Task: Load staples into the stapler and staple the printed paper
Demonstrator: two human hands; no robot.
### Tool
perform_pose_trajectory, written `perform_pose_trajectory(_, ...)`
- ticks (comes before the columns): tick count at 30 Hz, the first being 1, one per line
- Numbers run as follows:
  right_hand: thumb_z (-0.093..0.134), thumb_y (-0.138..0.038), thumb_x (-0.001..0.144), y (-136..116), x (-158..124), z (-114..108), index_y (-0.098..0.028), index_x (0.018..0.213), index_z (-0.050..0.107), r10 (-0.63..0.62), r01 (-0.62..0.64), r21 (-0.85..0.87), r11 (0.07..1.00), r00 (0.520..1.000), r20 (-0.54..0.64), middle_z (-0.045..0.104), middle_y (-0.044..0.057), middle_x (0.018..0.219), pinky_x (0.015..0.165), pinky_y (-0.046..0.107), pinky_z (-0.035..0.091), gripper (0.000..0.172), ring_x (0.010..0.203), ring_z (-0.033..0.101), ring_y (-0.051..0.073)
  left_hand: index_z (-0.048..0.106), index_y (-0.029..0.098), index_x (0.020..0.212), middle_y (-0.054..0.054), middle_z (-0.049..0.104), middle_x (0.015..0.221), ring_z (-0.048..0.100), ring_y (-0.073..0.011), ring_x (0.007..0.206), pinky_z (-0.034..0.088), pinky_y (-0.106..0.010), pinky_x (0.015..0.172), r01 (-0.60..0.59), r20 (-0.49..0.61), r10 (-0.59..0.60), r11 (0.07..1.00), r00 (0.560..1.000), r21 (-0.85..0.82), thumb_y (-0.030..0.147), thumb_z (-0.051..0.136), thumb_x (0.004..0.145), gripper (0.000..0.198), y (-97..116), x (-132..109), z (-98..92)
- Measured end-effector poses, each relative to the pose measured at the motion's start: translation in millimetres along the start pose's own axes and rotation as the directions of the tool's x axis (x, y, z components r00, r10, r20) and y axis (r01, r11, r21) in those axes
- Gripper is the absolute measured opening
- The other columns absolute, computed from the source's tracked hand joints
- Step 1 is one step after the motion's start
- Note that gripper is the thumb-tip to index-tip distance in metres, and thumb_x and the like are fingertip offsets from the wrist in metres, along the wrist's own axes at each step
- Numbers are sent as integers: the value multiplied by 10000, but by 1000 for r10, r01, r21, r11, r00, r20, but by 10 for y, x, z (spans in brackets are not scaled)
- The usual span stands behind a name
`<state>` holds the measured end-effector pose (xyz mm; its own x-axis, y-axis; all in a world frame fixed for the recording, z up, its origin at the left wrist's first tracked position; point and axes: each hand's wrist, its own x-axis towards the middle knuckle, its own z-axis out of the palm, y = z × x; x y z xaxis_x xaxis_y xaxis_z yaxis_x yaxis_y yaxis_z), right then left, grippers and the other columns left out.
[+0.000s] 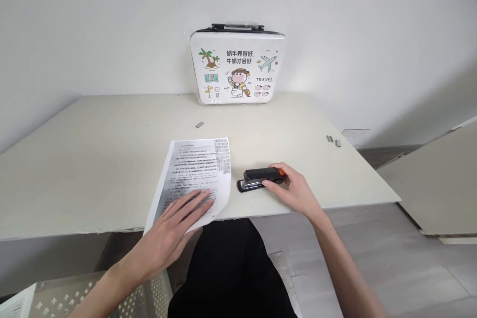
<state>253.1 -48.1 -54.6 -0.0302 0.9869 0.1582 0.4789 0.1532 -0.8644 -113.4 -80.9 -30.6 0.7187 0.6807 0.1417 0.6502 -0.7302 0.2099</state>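
Printed paper sheets [201, 174] lie on the table's near part and reach past its front edge. My left hand [179, 223] grips their lower end, with the fingers stretched over the top and the thumb mostly hidden below. Their lower right corner curls up. Just right of the paper, a black stapler [257, 179] with an orange part at its rear rests on the table, its nose pointing left toward the sheets. My right hand [294, 191] holds the stapler's rear end between thumb and fingers. A small gap separates stapler and paper.
A white cartoon-printed case [238, 67] stands against the wall at the back of the table [93, 159]. One staple strip [199, 124] lies beyond the paper. More staple strips [337, 143] lie near the right edge. A perforated plastic basket [70, 298] stands below at left.
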Motion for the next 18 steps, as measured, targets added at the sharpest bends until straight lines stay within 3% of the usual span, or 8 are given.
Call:
perform_pose_trajectory(12,740,-550,889,0,-5,7,-261,1091,679,13,-13,-1,1000,1000,-19,733,60,1055,790,366,545,359,916,649,246,212,388,1689,-8,218,1748,276,-324,1594,424,-543,1218,-106,103,107,994,989,-9,-12,395,981,833,319,61,-37)
perform_pose_trajectory(15,750,-567,874,-25,-6,7,-256,1061,684,20,-20,-3,1000,999,-29,739,62,1023,781,371,548,369,907,654,254,241,408,1678,-11,208,1751,254,-344,1600,421,-566,1217,-124,140,130,991,982,-49,188,529,1056,720,304,65,-91)
perform_pose_trajectory(18,749,-573,872,-40,-8,7,-257,1048,688,20,-21,-11,1000,999,-35,743,59,1011,785,371,551,367,907,660,255,238,419,1676,-20,229,1747,237,-381,1601,435,-592,1199,-92,165,110,990,980,-109,549,709,961,866,195,145,-186)
